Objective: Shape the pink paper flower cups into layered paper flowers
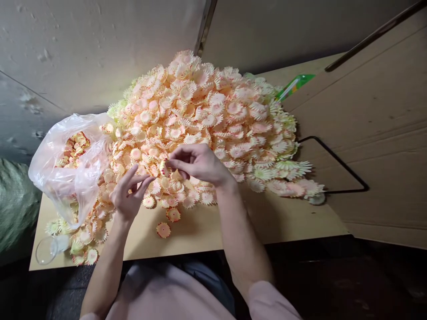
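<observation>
A big heap of pale pink and cream fabric flower petals (207,115) covers the back of a small wooden board (267,222). My right hand (200,163) hovers over the heap's near edge and pinches one small pink-edged petal piece (164,169) between thumb and fingertips. My left hand (128,195) is just left of it, fingers loosely curled and spread, with nothing visible in them, its fingertips close to the pinched piece. Loose petals (163,230) lie on the board below both hands.
A clear plastic bag (66,169) with more petals sits at the left. A small clear cup (46,250) lies at the board's front left corner. Cardboard sheets (373,133) lean at the right, with a black wire frame (333,155) and a green packet (295,85).
</observation>
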Available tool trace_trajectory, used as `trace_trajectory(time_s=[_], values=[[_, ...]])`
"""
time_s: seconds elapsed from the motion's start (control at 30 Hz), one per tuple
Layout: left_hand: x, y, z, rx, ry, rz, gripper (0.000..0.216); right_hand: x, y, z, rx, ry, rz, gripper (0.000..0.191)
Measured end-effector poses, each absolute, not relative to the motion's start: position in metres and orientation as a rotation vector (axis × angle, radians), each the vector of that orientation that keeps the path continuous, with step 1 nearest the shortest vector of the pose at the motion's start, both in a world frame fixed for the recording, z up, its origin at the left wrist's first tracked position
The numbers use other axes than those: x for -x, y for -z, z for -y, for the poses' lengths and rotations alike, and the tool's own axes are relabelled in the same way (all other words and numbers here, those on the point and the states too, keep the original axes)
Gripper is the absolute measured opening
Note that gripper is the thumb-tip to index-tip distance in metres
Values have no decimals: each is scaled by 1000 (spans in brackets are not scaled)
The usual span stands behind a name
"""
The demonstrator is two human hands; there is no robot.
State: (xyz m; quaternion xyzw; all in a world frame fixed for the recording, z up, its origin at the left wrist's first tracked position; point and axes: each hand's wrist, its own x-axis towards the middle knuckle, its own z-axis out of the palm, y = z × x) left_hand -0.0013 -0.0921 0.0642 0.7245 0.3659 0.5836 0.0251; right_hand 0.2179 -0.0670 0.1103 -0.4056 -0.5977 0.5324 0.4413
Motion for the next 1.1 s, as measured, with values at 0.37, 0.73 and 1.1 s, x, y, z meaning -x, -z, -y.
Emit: trace_trajectory(time_s=[0.37, 0.73, 1.1], values=[[-2, -45, 43, -2029, -1414, -883, 56, -212, -125, 17, 975, -1404, 1789, 18], [-2, -14, 62, -1704, -1492, -991, 60, -190, -113, 2, 1082, -1366, 2044, 15], [2, -14, 68, -1637, -1573, -1358, 34, -183, -124, 9, 1344, -1069, 2242, 21]])
